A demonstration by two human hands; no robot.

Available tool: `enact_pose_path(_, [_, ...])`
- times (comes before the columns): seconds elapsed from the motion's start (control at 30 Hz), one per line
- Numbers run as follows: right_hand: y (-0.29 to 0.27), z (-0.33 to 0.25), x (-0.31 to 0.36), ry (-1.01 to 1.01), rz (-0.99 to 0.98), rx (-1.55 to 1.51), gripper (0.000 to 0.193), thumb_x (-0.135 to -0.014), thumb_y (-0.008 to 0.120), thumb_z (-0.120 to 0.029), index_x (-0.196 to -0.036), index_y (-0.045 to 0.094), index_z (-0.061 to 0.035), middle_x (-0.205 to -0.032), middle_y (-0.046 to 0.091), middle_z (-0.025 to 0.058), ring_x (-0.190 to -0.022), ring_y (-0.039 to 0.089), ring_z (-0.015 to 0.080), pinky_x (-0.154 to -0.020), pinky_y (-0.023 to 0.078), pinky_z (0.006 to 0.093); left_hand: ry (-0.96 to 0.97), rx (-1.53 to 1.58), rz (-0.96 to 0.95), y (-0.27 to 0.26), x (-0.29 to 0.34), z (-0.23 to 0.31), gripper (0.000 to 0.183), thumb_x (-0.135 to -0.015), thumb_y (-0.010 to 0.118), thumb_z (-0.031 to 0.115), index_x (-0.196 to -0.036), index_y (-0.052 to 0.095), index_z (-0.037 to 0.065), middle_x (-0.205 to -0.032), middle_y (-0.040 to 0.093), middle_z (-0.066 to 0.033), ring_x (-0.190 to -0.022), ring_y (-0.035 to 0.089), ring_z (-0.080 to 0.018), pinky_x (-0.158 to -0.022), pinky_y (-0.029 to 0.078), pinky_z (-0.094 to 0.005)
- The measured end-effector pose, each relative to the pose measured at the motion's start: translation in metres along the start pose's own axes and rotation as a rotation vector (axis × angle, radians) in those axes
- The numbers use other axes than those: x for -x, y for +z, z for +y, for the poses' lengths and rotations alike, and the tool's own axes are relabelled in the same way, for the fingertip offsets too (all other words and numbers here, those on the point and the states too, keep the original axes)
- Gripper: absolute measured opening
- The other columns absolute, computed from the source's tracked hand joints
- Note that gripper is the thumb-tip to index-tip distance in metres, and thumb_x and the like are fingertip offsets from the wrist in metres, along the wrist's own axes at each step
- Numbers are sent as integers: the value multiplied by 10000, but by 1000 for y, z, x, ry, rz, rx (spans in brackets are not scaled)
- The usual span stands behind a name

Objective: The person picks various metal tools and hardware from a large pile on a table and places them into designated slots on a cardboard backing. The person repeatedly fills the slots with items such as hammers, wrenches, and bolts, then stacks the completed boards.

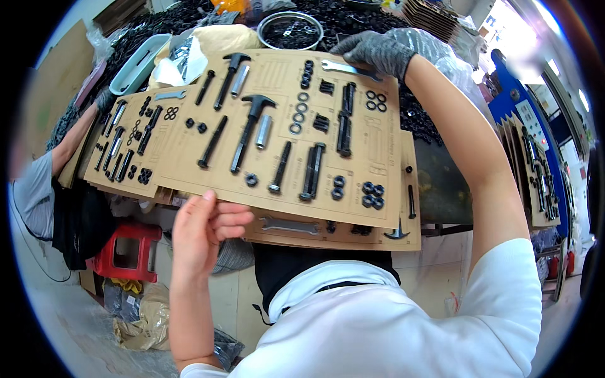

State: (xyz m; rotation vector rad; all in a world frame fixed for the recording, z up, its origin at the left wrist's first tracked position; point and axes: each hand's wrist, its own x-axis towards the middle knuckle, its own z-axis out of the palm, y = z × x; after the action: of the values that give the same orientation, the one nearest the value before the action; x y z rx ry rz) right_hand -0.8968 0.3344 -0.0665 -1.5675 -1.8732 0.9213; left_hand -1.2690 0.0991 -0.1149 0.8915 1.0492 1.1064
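Observation:
A brown cardboard sheet [277, 82] carries rows of black bolts, nuts, washers, silver sleeves and two black T-handle bolts [249, 129]. My right hand [381, 53], in a grey glove, grips its far right edge, close to an open-end wrench [350, 69]. Bare, my left hand [205, 227] is at the near left edge, thumb against the board and fingers apart below it. Under this sheet lies another filled cardboard sheet [328, 236], with a wrench [290, 225] and a T-handle bolt [397, 232] showing. Part of the right hand's grip is hidden.
At left, another person's gloved hand [104, 99] is beside a similar filled board [94, 173]. Loose black hardware, a metal bowl [290, 29] and a pale green tray [138, 65] stand behind. A red stool [129, 252] is below; more boards [532, 183] stand at right.

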Motion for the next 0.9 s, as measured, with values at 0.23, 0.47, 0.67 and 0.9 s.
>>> enact_pose_path(0.23, [-1,-27,-8,41,-141,-166,364,-853,652,-95,-1209,668,-20,-839,655,34,-628,515,83,-545,463,255,-223,30,-134,-28,1,40,363,-1045,454,266,-1058,592,-69,-1026,697,-253,-855,732,-278,-669,617,-312])
enact_pose_path(0.47, [-43,6,64,298,-146,-254,334,-838,656,-77,-1168,697,-44,-932,671,6,-751,565,108,-699,522,281,-484,33,-256,17,27,42,370,-1031,498,266,-1081,631,-76,-1066,708,-190,-893,722,-222,-736,598,-290])
enact_pose_path(0.67, [-162,137,257,446,-22,-55,302,-869,618,-52,-1157,708,-53,-920,690,8,-752,586,113,-696,537,283,-542,68,-429,213,108,-85,383,-1028,511,298,-1160,610,-47,-1086,697,-172,-933,704,-213,-788,568,-291])
enact_pose_path(0.9, [-283,315,429,454,-6,-53,294,-871,644,-61,-1158,703,-60,-877,683,20,-687,567,109,-607,526,280,-506,85,-409,439,205,-237,350,-1040,479,256,-1140,620,-48,-1065,705,-169,-921,708,-214,-765,572,-281])
